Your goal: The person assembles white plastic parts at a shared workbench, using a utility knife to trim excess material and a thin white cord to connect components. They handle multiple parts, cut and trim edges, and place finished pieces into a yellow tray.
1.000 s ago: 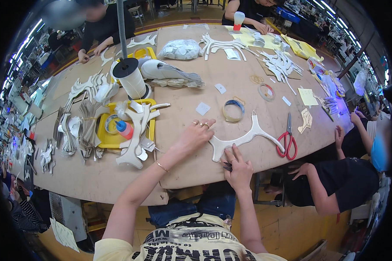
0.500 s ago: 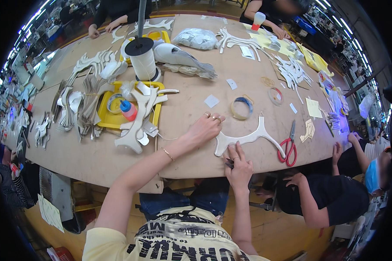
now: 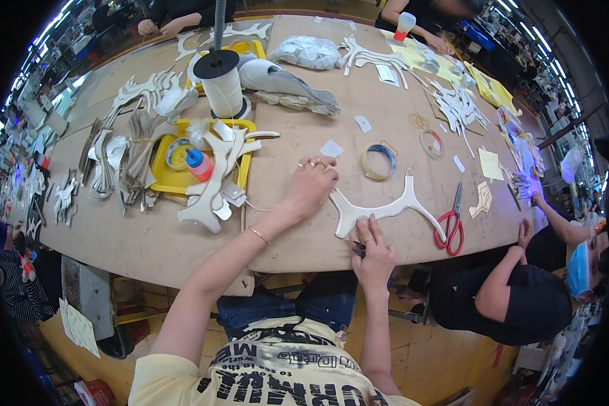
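Observation:
A white, branched flat piece (image 3: 379, 208) with a narrow raised edging lies in front of me. My left hand (image 3: 310, 187) is closed in a pinch just beyond its left end. What its fingertips hold, if anything, is too small to make out. My right hand (image 3: 374, 260) rests at the piece's near edge, index and middle fingertips pressing on it. A small dark tool (image 3: 358, 249) is tucked in that hand, its kind mostly hidden by the fingers. Red-handled scissors (image 3: 451, 230) lie to the right of the piece.
A roll of tape (image 3: 379, 162) sits beyond the piece. At left, a yellow tray (image 3: 161, 177) holds a blue-capped red bottle (image 3: 199, 164) and more white pieces; a large thread spool (image 3: 222, 88) stands behind. Co-workers sit at the far side and at right.
My left hand has moved a little away and to the left, off the piece's left end. My right hand stays pressed on the piece, and the view has shifted slightly.

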`<state>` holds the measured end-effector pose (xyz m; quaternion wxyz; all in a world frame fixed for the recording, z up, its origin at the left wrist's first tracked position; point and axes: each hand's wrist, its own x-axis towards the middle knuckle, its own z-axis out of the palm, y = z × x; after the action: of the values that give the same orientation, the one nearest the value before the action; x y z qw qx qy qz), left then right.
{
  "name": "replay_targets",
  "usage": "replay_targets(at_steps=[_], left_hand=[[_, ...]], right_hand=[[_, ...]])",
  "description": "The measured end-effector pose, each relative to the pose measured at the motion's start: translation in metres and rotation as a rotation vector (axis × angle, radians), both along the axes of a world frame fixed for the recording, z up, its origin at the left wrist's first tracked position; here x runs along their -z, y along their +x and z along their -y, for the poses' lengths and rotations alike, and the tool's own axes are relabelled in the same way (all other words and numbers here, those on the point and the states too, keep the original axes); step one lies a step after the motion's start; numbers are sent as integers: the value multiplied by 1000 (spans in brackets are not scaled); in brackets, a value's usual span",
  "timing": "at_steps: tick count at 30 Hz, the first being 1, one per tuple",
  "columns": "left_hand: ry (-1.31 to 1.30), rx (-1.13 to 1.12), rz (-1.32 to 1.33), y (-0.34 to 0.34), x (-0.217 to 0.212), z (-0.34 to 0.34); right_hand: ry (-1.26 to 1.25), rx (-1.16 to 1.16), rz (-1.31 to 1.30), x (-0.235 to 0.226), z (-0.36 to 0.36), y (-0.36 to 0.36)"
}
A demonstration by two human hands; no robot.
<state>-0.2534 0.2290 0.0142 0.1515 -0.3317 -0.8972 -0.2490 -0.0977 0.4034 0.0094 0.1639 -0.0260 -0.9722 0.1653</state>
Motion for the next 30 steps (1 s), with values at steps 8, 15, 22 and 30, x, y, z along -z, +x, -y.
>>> replay_targets(at_steps=[8, 15, 22, 30], left_hand=[[125, -311, 101, -3, -5, 7], [133, -69, 123, 10, -10, 11], [63, -187, 148, 13, -1, 6], [-128, -285, 222, 71, 0, 43]], right_hand=[[-1, -2, 8, -3, 1, 0], [16, -1, 53, 0, 0, 1], [4, 2, 24, 4, -2, 1], [3, 8, -8, 8, -3, 2]])
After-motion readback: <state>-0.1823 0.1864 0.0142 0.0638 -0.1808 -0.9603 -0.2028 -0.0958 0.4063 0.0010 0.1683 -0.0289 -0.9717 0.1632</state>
